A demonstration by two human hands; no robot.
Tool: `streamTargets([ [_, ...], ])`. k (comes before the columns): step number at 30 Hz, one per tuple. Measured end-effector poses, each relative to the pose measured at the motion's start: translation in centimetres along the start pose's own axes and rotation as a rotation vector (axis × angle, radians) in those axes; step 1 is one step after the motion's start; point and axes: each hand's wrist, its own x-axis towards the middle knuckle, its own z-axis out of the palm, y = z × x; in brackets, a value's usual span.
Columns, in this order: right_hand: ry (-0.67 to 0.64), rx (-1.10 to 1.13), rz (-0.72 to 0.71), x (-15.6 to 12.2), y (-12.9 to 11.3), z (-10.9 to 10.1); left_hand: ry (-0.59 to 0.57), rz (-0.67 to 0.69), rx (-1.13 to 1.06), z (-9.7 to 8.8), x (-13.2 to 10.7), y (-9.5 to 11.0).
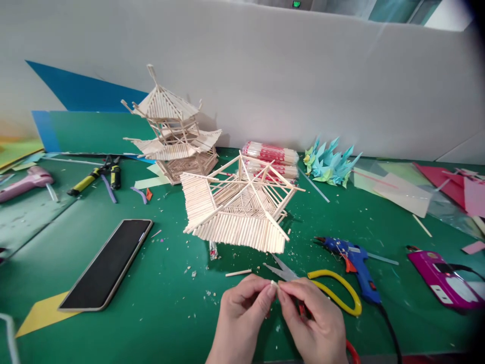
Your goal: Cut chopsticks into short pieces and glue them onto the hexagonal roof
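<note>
My left hand (pixel 242 313) and my right hand (pixel 312 321) meet low in the middle of the view, fingertips pinched together on a small pale wooden stick piece (pixel 274 286). Just beyond them lies a half-built roof of wooden sticks (pixel 237 207) on the green table (pixel 159 298). A taller stick pagoda (pixel 172 134) stands behind it near the wall. Yellow-handled scissors (pixel 333 293) lie under and beside my right hand. A short loose stick (pixel 238 273) rests on the table in front of my left hand.
A blue glue gun (pixel 354 260) lies right of the scissors, a pink phone (pixel 445 280) further right. A black phone (pixel 108 263) lies at the left. Pliers (pixel 96 174), a pink glue gun (pixel 25 183), wrapped stick bundles (pixel 271 156), paper cranes (pixel 329 162) and coloured paper sit around.
</note>
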Motion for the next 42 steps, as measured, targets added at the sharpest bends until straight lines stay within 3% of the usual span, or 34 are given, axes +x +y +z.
streamTargets([
  [3, -0.057, -0.072, -0.111, -0.2, 0.2, 0.2, 0.037, -0.107, -0.110, 0.0, 0.1, -0.4],
  [6, -0.098, -0.097, -0.129, -0.4, 0.6, -0.1, 0.077, -0.166, -0.169, 0.1, 0.2, -0.7],
  [12, -0.066, -0.407, 0.073, -3.2, 4.5, -3.9, 0.166, -0.178, -0.141, -0.6, 0.3, -1.0],
  [16, -0.131, -0.659, 0.039, -5.4, 7.1, -5.9, 0.164, -0.043, 0.015, -1.2, 0.8, -1.1],
  [19, -0.178, -0.730, 0.036, -5.3, 7.6, -6.3, 0.095, 0.080, 0.158, -1.2, 1.3, -1.1],
  [25, -0.302, -0.734, 0.126, -3.9, 7.6, -6.2, 0.011, 0.391, 0.416, -1.1, 2.3, -1.4],
  [30, -0.262, -0.656, 0.186, -3.6, 7.4, -6.8, -0.004, 0.656, 0.528, -1.7, 2.8, -2.6],
  [35, -0.014, -0.756, 0.388, -2.2, 9.1, -9.7, -0.032, 0.703, 0.576, -2.0, 2.7, -3.4],
  [38, -0.060, -0.766, 0.591, -1.8, 10.8, -10.8, -0.019, 0.699, 0.589, -2.0, 2.6, -3.4],
  [42, -0.127, -0.693, 0.696, -1.4, 11.8, -11.0, -0.002, 0.693, 0.595, -2.0, 2.6, -3.6],
])
